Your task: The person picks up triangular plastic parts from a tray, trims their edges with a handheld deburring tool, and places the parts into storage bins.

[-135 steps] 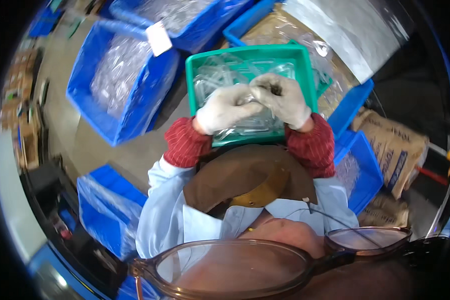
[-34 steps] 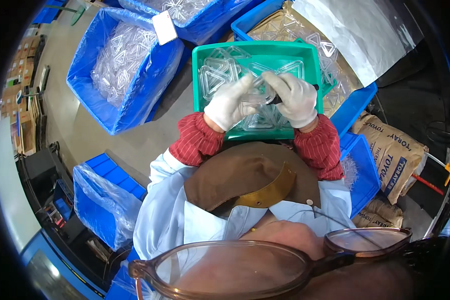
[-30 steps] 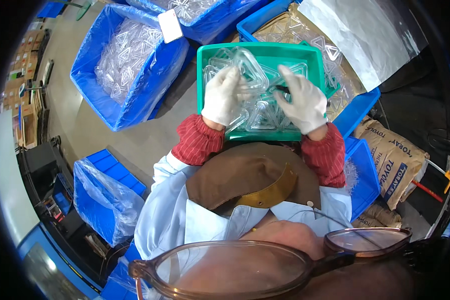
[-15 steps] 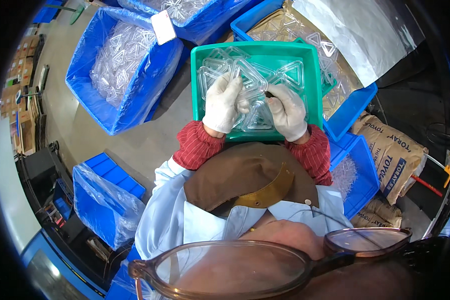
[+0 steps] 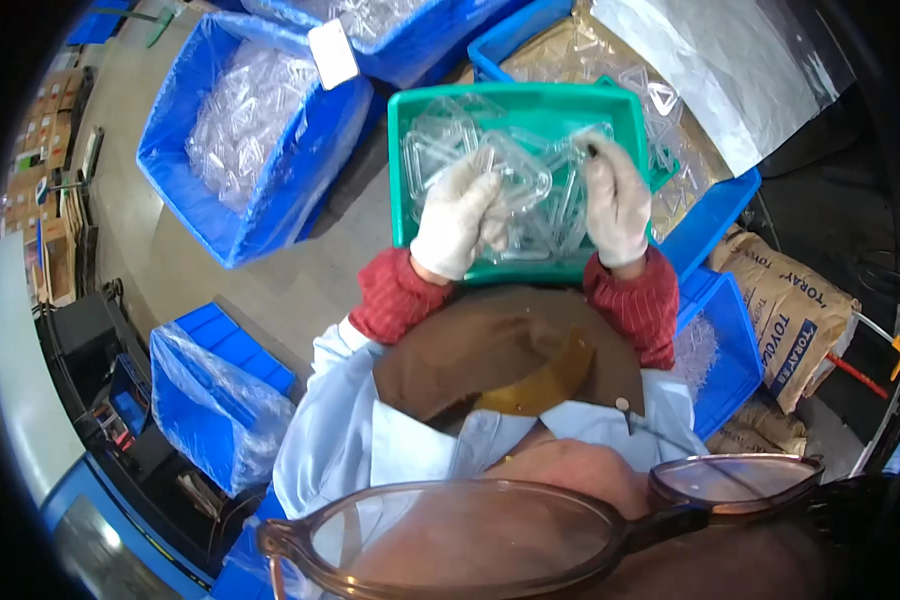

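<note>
My left hand (image 5: 458, 215), in a white glove, is closed on a clear plastic triangular frame (image 5: 526, 172). It holds the frame tilted above a heap of similar pieces (image 5: 440, 130) in a green tray (image 5: 398, 180). At the tray's right side is my right hand (image 5: 618, 200), also gloved, apart from the held frame. Its fingers stretch forward, slightly blurred, with a dark spot near one tip. Clear plastic pieces lie beside those fingertips; whether they touch is hard to see.
A lined blue bin (image 5: 180, 200) of clear pieces stands at the left, a white card (image 5: 332, 54) on its rim. Behind the tray is a blue crate (image 5: 488, 60). Silvery sheeting (image 5: 710, 70) lies at the far right. Brown sacks (image 5: 785, 320) stand to the right.
My right hand has left the held triangular frame and moved right and away from me. My left hand still grips the frame, which now sits slightly lower and to the right.
</note>
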`<state>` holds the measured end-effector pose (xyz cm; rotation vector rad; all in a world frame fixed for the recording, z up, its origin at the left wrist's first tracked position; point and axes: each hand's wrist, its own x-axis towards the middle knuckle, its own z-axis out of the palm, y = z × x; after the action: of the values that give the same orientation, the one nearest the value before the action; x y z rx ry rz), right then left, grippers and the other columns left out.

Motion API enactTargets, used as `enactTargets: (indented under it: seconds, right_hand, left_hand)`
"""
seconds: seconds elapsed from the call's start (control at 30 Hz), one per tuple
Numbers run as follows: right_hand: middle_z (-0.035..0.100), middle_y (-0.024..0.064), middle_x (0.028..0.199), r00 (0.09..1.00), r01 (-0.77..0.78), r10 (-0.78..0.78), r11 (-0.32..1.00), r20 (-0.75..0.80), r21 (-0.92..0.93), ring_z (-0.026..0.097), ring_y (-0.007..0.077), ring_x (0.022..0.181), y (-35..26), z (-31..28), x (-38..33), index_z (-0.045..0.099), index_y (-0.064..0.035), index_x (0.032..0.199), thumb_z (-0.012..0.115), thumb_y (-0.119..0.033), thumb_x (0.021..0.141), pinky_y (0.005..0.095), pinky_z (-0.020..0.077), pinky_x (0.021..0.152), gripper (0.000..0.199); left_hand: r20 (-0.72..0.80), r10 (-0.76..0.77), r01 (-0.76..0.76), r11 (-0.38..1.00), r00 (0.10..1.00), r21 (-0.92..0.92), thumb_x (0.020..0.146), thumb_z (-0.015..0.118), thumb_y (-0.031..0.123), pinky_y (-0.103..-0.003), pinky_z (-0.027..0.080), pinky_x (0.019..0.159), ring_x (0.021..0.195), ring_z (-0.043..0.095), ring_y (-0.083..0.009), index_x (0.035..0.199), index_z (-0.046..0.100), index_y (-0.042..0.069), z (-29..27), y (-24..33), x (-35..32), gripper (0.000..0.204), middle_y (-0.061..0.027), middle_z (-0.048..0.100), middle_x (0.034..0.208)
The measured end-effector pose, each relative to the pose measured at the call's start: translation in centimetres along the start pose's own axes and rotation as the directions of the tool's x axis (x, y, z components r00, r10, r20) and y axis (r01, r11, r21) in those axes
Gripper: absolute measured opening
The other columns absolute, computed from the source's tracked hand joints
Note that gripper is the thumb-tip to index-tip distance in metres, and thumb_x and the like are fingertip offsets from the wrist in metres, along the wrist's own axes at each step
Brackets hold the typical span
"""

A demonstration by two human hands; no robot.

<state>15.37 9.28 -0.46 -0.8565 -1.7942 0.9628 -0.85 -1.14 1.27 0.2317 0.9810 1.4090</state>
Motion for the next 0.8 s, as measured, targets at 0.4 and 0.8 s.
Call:
enactTargets:
  seconds: [0.4,0.8]
  right_hand:
    - [0.063,0.0230,0.092,0.620,0.092,0.632,0.530,0.465,-0.843,0.061,0.0362,0.091,7.2,2.8,4.6,0.053,-0.0039,0.101,0.058,-0.017,0.072,0.0450,0.0462,0.079,0.033]
    - [0.066,0.0086,0.078,0.799,-0.430,0.468,0.884,0.378,-0.185,0.061,0.0145,0.062,1.8,0.8,5.1,0.062,-0.0037,0.103,0.063,-0.021,0.080,0.0288,0.0472,0.055,0.028]
  left_hand:
    - [-0.261,0.385,-0.326,0.914,0.885,0.241,0.094,0.044,0.027,-0.027,0.045,0.045,0.047,0.049,-0.0139,0.095,0.050,0.001,-4.8,1.2,-0.6,0.027,-0.0083,0.056,0.069]
    - [-0.621,0.428,-0.577,0.816,0.656,-0.047,0.091,0.052,0.031,-0.039,0.050,0.078,0.100,0.053,-0.0303,0.115,0.042,-0.001,-19.8,10.1,3.5,0.041,-0.0246,0.047,0.117]
